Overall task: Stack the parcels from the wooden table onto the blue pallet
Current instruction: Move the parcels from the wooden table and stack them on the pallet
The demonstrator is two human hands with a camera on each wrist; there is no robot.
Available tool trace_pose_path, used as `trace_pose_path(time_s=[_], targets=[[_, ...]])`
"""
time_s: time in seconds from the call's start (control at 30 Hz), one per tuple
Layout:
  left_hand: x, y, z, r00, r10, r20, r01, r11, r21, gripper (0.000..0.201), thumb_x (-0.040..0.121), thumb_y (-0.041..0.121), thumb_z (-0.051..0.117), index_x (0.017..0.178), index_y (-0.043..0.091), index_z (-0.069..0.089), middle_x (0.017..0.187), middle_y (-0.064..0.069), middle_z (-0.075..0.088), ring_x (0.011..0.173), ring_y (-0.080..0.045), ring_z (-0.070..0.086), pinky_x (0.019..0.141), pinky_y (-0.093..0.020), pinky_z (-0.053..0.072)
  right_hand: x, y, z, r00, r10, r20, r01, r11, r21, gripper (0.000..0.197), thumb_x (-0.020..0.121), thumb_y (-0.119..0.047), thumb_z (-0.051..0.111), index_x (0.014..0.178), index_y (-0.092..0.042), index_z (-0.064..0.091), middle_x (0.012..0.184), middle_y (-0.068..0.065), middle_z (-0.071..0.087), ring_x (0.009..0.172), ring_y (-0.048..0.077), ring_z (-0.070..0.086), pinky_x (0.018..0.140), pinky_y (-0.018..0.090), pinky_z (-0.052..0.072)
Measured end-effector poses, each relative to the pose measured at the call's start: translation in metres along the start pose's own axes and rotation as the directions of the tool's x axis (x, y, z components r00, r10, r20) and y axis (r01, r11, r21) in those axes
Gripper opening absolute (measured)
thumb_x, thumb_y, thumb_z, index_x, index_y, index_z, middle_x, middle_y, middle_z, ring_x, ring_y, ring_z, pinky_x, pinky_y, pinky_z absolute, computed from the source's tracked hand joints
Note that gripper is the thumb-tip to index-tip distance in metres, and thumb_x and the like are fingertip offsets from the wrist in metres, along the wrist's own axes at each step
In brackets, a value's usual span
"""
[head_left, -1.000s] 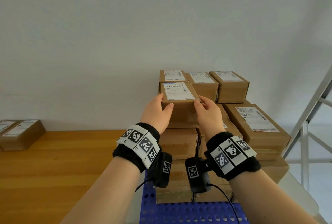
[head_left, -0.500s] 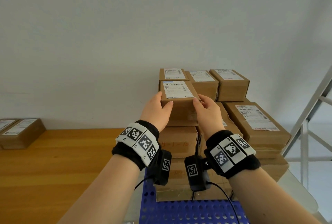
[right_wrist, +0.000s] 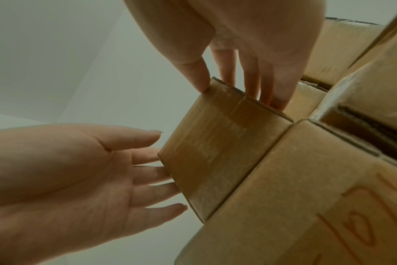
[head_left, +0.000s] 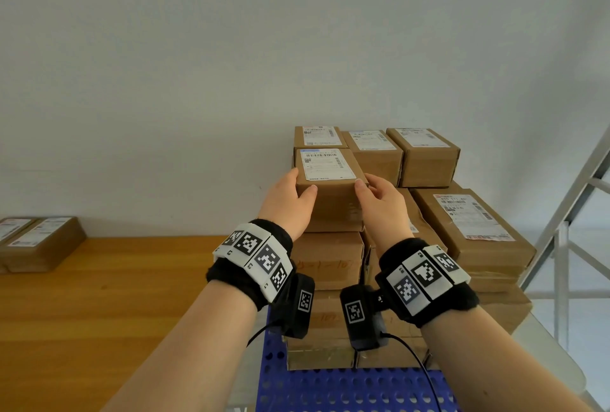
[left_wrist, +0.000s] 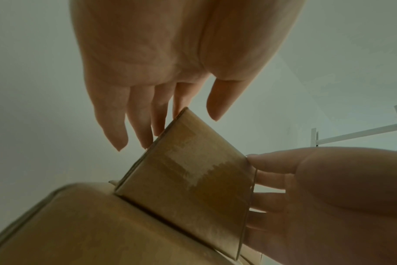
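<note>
A small brown parcel [head_left: 333, 210] with a white label sits on top of the cardboard stack on the blue pallet [head_left: 330, 388]. My left hand [head_left: 297, 190] lies against its left side with straight fingers, the thumb near the front top edge. My right hand [head_left: 373, 190] touches its right side, thumb tip on the near top corner. In the left wrist view my left hand [left_wrist: 170, 107] has its fingers beside the parcel [left_wrist: 193, 175], thumb slightly off it. In the right wrist view my right hand [right_wrist: 233, 71] rests along the parcel [right_wrist: 215, 148].
Behind the parcel stands a row of small parcels [head_left: 425, 154], and a larger labelled parcel [head_left: 472, 226] lies lower to the right. The wooden table [head_left: 99, 312] is on the left, with two flat parcels [head_left: 43, 243] at its far end. A white metal frame [head_left: 567, 230] stands to the right.
</note>
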State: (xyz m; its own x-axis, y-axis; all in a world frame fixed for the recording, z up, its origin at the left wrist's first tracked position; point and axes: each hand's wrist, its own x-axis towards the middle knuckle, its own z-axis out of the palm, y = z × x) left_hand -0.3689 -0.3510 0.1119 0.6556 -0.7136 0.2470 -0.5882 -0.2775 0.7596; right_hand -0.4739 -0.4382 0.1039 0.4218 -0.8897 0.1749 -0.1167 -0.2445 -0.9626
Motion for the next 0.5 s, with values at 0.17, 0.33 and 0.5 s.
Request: trace_pose_path(time_s=[0.17, 0.33, 0.5], targets=[[-0.002, 0.002, 0.000, 1.000, -0.006, 0.002, 0.006, 1.000, 0.000, 0.047, 0.098, 0.026, 0.041, 0.143, 0.016, 0.032, 0.142, 0.000, 0.044, 0.130, -0.017, 0.041, 0.103, -0.028, 0.035, -0.001, 0.000, -0.001, 1.000, 0.001, 0.002, -0.001, 1.000, -0.002, 0.044, 0.098, -0.028, 0.046, 0.140, -0.014, 0.043, 0.134, 0.005, 0.053, 0.121, 0.017, 0.050, 0.092, 0.025, 0.041], [-0.009, 0.008, -0.004, 1.000, 0.002, -0.010, -0.002, 1.000, -0.018, 0.043, 0.099, 0.024, 0.040, 0.141, 0.017, 0.034, 0.142, 0.001, 0.044, 0.130, -0.016, 0.040, 0.090, -0.016, 0.028, -0.002, -0.001, -0.002, 1.000, 0.007, -0.002, -0.007, 1.000, 0.009, 0.044, 0.098, -0.029, 0.046, 0.140, -0.014, 0.043, 0.134, 0.005, 0.053, 0.121, 0.017, 0.049, 0.093, 0.027, 0.041], [-0.013, 0.012, -0.006, 1.000, 0.004, -0.017, -0.004, 1.000, -0.030, 0.042, 0.099, 0.022, 0.041, 0.140, 0.015, 0.035, 0.141, 0.000, 0.045, 0.129, -0.016, 0.042, 0.086, -0.015, 0.027, -0.003, -0.002, -0.002, 1.000, 0.010, -0.003, -0.010, 1.000, 0.008, 0.045, 0.098, -0.029, 0.047, 0.140, -0.015, 0.042, 0.134, 0.005, 0.053, 0.121, 0.017, 0.050, 0.093, 0.027, 0.041]])
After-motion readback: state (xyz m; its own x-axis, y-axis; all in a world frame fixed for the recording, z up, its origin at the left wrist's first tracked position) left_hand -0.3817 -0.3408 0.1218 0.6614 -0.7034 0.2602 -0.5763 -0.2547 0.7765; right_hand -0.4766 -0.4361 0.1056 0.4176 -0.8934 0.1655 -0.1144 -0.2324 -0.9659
